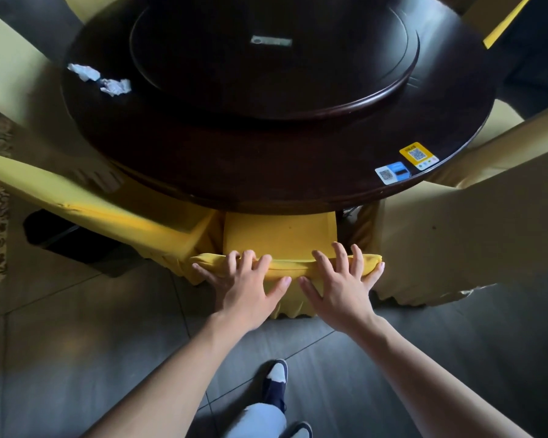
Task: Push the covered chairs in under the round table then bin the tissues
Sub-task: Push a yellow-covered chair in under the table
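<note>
I am pressing both my left hand (244,292) and right hand (339,289), fingers spread flat, on the top rail of the near yellow-covered chair (282,238), its seat partly under the round bench (266,159); the loose cover may slip, so I am pushing on the stiff frame beneath.

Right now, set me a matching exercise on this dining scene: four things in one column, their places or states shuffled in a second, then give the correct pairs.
Things:
1. crumpled tissues
2. QR stickers
3. left hand
4. lazy Susan

Places or states:
A. in the middle of the round table
B. on the tabletop's far left part
C. resting on the top of the yellow covered chair's backrest
D. at the tabletop's near right edge

Pairs: 1-B, 2-D, 3-C, 4-A
</note>
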